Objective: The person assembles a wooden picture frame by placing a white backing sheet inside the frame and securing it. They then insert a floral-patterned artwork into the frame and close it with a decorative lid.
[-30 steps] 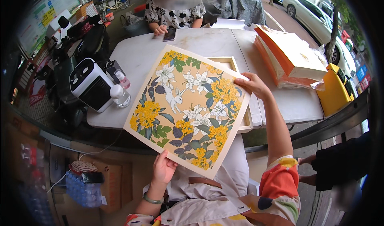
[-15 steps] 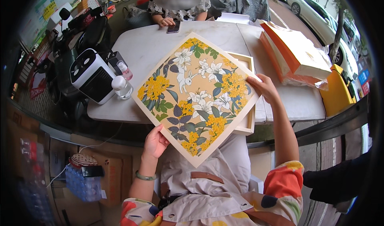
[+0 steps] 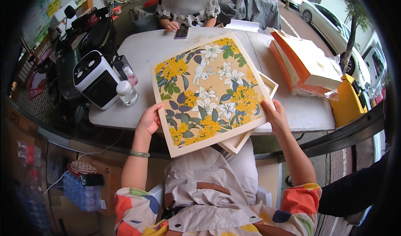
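Note:
A square board [image 3: 209, 95] printed with yellow flowers, white lilies and a white rabbit, with a cream border, lies tilted before me over the table's near edge. My left hand [image 3: 150, 118] pinches its lower left edge, fingers partly hidden. On its lower right edge, my right hand [image 3: 275, 115] has the thumb on top and the fingers underneath. Beneath the board a shallow pale wooden tray [image 3: 267, 85] sticks out at the right and at the near side; the rest of it is covered.
A white table [image 3: 138, 48] carries a small fan unit [image 3: 97, 80], a clear bottle [image 3: 126, 93], a pink spray bottle [image 3: 130, 75] and orange-and-white paper bags [image 3: 307, 63]. Across sits a person, one hand [image 3: 172, 26] beside a phone [image 3: 181, 32]. A yellow box [image 3: 348, 98] stands right.
The board has turned counterclockwise, from a diamond to nearly square-on. My left hand has risen and shifted left; the right has come lower. The tray beneath has turned too.

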A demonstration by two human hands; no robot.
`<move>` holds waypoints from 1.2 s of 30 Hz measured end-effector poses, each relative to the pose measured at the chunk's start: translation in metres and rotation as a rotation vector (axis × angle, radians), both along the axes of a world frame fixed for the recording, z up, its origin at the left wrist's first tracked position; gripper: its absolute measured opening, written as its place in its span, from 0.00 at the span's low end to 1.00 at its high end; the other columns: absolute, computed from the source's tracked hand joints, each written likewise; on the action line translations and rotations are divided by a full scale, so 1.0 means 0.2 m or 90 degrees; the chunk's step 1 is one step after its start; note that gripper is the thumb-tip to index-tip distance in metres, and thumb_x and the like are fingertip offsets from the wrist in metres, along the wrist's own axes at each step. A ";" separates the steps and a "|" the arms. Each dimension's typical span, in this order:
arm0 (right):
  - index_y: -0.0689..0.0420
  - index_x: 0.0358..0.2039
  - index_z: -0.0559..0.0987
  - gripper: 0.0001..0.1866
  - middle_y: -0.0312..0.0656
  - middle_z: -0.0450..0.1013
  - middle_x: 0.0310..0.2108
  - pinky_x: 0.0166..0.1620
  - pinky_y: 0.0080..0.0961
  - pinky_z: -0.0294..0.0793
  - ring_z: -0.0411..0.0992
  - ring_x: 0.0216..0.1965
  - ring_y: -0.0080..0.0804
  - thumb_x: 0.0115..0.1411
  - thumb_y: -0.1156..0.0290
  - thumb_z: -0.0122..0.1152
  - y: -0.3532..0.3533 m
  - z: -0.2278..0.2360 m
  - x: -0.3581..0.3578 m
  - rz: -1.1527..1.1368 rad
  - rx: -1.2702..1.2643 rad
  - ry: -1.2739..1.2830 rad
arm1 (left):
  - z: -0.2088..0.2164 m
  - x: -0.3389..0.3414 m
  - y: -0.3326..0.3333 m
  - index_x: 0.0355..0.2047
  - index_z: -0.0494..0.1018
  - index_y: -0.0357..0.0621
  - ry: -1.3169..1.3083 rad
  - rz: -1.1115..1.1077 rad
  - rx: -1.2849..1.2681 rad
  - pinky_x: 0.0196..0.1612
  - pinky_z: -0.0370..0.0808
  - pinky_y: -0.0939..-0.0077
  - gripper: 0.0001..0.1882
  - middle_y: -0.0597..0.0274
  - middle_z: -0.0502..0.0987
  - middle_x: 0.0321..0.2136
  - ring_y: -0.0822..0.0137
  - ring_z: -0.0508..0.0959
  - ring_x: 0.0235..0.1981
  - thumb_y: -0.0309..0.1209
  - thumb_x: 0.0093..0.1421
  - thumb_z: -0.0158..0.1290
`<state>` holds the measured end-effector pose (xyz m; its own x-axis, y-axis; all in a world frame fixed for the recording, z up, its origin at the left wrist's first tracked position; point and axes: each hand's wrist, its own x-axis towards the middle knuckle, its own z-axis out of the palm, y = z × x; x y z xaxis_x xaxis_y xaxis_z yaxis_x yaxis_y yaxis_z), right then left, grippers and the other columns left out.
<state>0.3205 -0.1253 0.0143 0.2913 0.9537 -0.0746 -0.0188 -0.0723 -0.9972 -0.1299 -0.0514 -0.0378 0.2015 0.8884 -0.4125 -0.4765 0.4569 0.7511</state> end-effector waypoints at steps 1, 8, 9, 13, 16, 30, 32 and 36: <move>0.65 0.45 0.75 0.23 0.44 0.79 0.39 0.44 0.21 0.77 0.78 0.38 0.25 0.64 0.57 0.67 0.01 0.00 0.02 -0.002 -0.010 0.005 | 0.02 0.01 -0.03 0.37 0.75 0.48 -0.002 0.001 0.004 0.16 0.63 0.89 0.09 0.75 0.77 0.23 0.84 0.66 0.14 0.39 0.64 0.55; 0.65 0.44 0.80 0.25 0.41 0.81 0.33 0.33 0.19 0.74 0.78 0.32 0.22 0.63 0.52 0.67 0.30 0.16 0.38 0.110 -0.050 -0.199 | 0.12 0.36 -0.51 0.51 0.71 0.45 -0.090 0.028 0.047 0.30 0.70 0.80 0.15 0.67 0.79 0.40 0.77 0.77 0.33 0.37 0.69 0.51; 0.64 0.43 0.81 0.26 0.40 0.80 0.32 0.34 0.19 0.74 0.78 0.32 0.22 0.61 0.50 0.68 0.34 0.17 0.41 0.109 -0.052 -0.235 | 0.10 0.43 -0.56 0.53 0.70 0.47 -0.102 0.042 0.047 0.30 0.69 0.80 0.15 0.67 0.78 0.40 0.77 0.76 0.33 0.36 0.69 0.51; 0.62 0.40 0.83 0.27 0.41 0.81 0.33 0.37 0.23 0.75 0.78 0.34 0.23 0.58 0.48 0.70 0.53 0.14 0.50 0.143 -0.071 -0.286 | 0.09 0.63 -0.69 0.55 0.67 0.50 -0.116 0.103 0.046 0.30 0.68 0.79 0.14 0.70 0.76 0.39 0.78 0.73 0.30 0.35 0.71 0.50; 0.62 0.41 0.83 0.26 0.42 0.81 0.34 0.37 0.22 0.75 0.78 0.34 0.24 0.58 0.48 0.71 0.57 0.08 0.53 0.126 -0.079 -0.239 | 0.07 0.63 -0.65 0.52 0.69 0.47 -0.113 0.089 0.041 0.30 0.68 0.79 0.13 0.69 0.76 0.37 0.78 0.72 0.30 0.36 0.70 0.51; 0.62 0.35 0.80 0.25 0.37 0.75 0.28 0.33 0.20 0.68 0.69 0.30 0.20 0.60 0.48 0.68 0.24 0.16 0.22 0.013 -0.072 -0.293 | 0.20 0.19 -0.09 0.49 0.69 0.46 0.102 0.033 0.105 0.19 0.63 0.85 0.16 0.70 0.77 0.31 0.81 0.72 0.21 0.39 0.66 0.56; 0.62 0.34 0.80 0.26 0.37 0.75 0.27 0.33 0.20 0.66 0.69 0.29 0.21 0.61 0.46 0.67 0.27 0.23 0.25 -0.008 -0.031 -0.291 | 0.34 0.23 -0.04 0.54 0.67 0.47 0.128 0.056 0.133 0.21 0.66 0.85 0.21 0.71 0.77 0.35 0.80 0.75 0.25 0.40 0.65 0.56; 0.60 0.41 0.80 0.27 0.39 0.79 0.30 0.31 0.17 0.68 0.75 0.28 0.18 0.63 0.44 0.63 0.41 0.47 0.26 -0.029 0.030 -0.288 | 0.72 0.18 0.10 0.51 0.70 0.46 0.164 0.020 0.264 0.27 0.73 0.84 0.19 0.70 0.79 0.35 0.78 0.79 0.30 0.41 0.64 0.56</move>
